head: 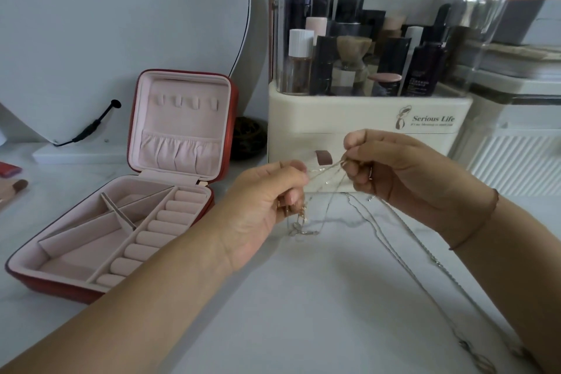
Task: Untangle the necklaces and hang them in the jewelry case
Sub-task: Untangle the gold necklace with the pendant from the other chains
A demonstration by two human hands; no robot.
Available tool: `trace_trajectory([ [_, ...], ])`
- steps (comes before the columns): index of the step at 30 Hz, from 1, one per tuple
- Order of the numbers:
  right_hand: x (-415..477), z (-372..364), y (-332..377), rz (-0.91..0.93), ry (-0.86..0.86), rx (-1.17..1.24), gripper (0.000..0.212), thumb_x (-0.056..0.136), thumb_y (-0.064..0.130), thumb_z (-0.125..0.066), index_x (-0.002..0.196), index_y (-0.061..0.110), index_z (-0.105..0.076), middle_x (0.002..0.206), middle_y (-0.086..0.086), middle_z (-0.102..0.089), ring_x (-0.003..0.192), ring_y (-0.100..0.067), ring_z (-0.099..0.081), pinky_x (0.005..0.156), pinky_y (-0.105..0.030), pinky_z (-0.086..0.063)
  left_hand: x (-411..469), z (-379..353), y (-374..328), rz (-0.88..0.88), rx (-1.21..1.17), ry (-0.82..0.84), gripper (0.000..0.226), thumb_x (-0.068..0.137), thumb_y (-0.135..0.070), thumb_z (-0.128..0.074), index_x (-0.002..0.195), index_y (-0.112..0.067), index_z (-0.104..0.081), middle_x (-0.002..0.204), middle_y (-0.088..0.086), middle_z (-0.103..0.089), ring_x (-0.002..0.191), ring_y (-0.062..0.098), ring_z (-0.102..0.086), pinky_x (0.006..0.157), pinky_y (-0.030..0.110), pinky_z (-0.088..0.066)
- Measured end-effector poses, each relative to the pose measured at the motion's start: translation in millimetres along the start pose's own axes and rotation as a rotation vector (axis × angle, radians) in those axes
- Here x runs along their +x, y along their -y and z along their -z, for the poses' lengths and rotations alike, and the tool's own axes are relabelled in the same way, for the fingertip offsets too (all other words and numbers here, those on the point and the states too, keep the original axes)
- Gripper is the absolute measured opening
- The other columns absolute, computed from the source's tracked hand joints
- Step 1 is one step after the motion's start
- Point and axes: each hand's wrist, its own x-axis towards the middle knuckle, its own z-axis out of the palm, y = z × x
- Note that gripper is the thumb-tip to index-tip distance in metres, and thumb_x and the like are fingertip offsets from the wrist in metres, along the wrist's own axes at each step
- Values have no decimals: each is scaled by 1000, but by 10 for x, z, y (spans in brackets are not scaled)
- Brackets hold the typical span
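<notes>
head view: the left hand (267, 206) and right hand (394, 170) are raised just above the bench (318, 307). each set of fingers (296, 174) pinches thin strands of the necklaces (326, 177), which stretch in a knotted fan between the two pinches. below the left fingers a gold clump (300, 223) dangles onto the bench. below and past the right fingers, long silver chains (425, 252) trail away across the pale marbled top. by this i judge the untangling is midway and nothing is hung. the jewelry case (223, 118), well left of the left fingers, stands open, its four lid hooks (188, 102) bare. beyond the fingers stand a cream cosmetics organizer (364, 127) full of bottles and a round mirror (121, 24) against a pale wall.
</notes>
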Motion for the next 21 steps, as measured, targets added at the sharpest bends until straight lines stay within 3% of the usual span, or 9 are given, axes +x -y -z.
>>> trace_trajectory([
  [4,-4,13,4,144,-79,38,17,87,4,-53,79,17,-58,65,-2,-60,61,-11,-48,63,-23,-38,-5,34,4,-1,165,-53,13,80,-6,-64,77,-18,-61,49,-8,-45,53,9,-43,67,24,-40],
  [7,2,-53,-57,263,-57,-10,8,83,7,-61,84,14,-58,68,-2,-64,69,-12,-59,71,-21,-47,16,60,22,23,198,-108,14,82,-19,-67,68,-20,-63,51,-5,-52,57,11,-48,71,26,-42],
  [11,8,-74,-93,258,17,51,8,83,10,-63,87,12,-57,79,-11,-66,88,-25,-68,93,-31,-51,18,50,37,25,207,-123,18,86,-29,-64,73,-16,-65,56,-3,-61,62,12,-54,72,28,-43],
  [14,3,-87,-94,177,72,165,5,85,8,-53,88,12,-51,74,-10,-61,78,-28,-70,85,-36,-56,31,43,43,19,184,-135,21,89,-28,-60,70,-19,-62,58,-3,-63,62,11,-55,74,29,-42],
  [18,3,-134,-111,134,71,125,9,92,3,-46,89,11,-49,71,-8,-54,58,-19,-62,68,-33,-58,42,35,38,19,111,-167,17,90,-25,-57,75,-17,-59,58,-4,-63,60,9,-57,75,30,-43],
  [21,8,-157,-134,113,66,51,9,92,3,-48,88,10,-50,72,-9,-52,50,-14,-49,54,-27,-51,51,38,30,14,71,-182,32,89,-20,-54,58,-22,-52,61,-2,-65,64,12,-59,75,30,-43],
])
